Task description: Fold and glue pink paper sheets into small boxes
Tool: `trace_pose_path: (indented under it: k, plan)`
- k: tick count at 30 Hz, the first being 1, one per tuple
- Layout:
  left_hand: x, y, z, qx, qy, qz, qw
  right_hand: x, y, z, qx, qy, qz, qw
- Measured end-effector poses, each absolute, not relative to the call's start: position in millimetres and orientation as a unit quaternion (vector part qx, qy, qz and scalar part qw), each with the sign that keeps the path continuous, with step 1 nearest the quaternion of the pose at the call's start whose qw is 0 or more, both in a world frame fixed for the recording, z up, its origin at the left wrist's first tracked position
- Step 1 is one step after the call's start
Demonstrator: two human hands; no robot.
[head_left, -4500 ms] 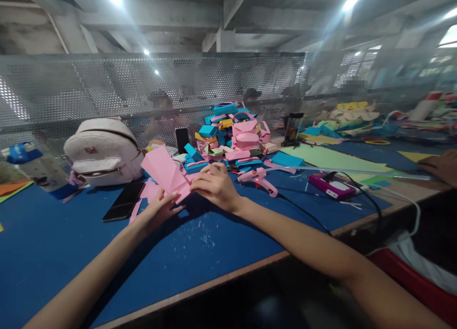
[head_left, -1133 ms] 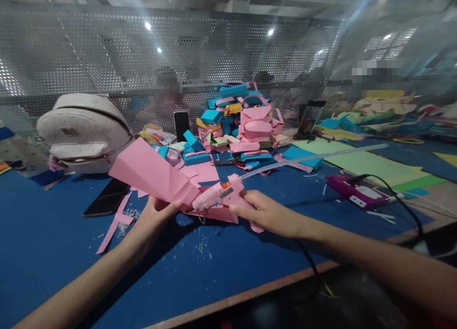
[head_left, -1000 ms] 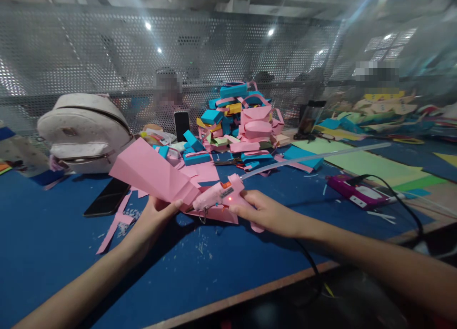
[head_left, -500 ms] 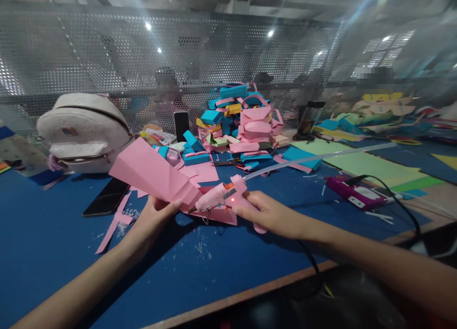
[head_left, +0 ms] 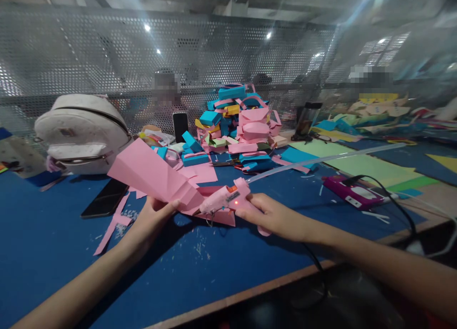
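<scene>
A creased, folded piece of pink paper (head_left: 153, 172) is pinched in my left hand (head_left: 154, 220), thumb on top, held over the blue table. My right hand (head_left: 274, 216) is wrapped round the handle of a pink hot glue gun (head_left: 224, 199) with a small red light lit. A long clear glue stick (head_left: 321, 159) sticks out of its back. The gun's nozzle points left at the lower fold of the paper; whether the tip touches it I cannot tell. A black cord hangs down behind my right wrist.
A white backpack (head_left: 84, 134), a dark phone (head_left: 104, 199) and pink paper scraps (head_left: 112, 229) lie to the left. A pile of folded blue and pink paper pieces (head_left: 246, 124) stands behind. On the right are green sheets (head_left: 364, 166) and a purple power strip (head_left: 353, 192).
The glue gun in my right hand has shifted slightly right and down along the fold. My left hand and the pink paper have barely moved.
</scene>
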State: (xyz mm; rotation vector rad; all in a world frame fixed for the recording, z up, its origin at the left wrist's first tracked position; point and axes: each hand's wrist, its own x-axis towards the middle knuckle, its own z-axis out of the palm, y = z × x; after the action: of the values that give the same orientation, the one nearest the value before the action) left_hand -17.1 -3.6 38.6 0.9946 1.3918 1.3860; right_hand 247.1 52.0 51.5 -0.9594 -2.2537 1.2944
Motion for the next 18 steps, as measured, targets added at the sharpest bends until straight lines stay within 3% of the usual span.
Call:
trace_pose_path:
  k: [18]
  plan:
    - [-28.7, 1.4, 27.1, 0.404, 0.570, 0.554, 0.453, 256.6, 49.0, 47.6, -0.350, -0.793, 0.461, 0.191]
